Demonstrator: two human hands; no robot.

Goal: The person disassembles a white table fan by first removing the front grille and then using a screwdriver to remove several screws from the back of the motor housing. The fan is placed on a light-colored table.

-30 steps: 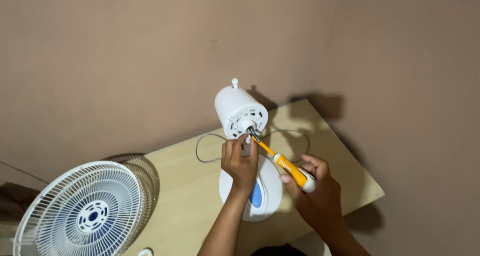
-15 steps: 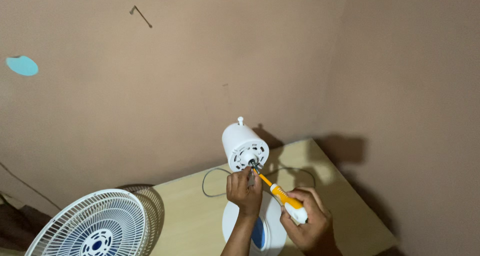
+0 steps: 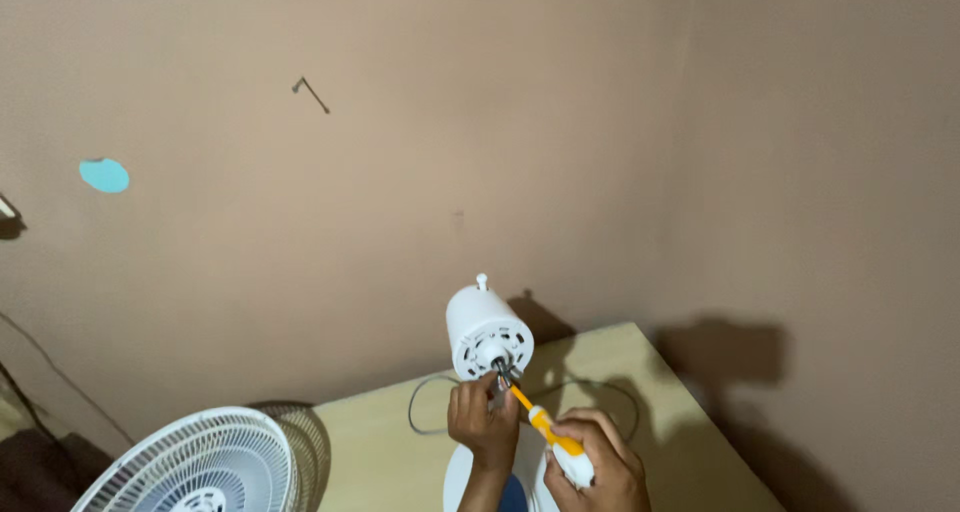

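Right hand point(image 3: 600, 472) gripping screwdriver point(image 3: 548, 434) – tip at fan motor point(image 3: 486, 329), left hand point(image 3: 480, 422) pinching just below motor, grille point(image 3: 200, 467) far left, cord point(image 3: 425, 412) behind.

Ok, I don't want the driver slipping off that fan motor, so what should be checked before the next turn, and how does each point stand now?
1. Screwdriver tip at the front face of the motor housing, by the shaft: ok, though whether it sits in a screw head: cannot tell.
2. Right hand wrapped round the handle: ok.
3. Left hand up at the housing beside the tip: ok, but fingers close to the blade: not ok.
4. Fan base flat on the table: cannot tell, mostly hidden.
5. Cord lying clear of the hands: ok.
6. Fan grille set aside at the left: ok.
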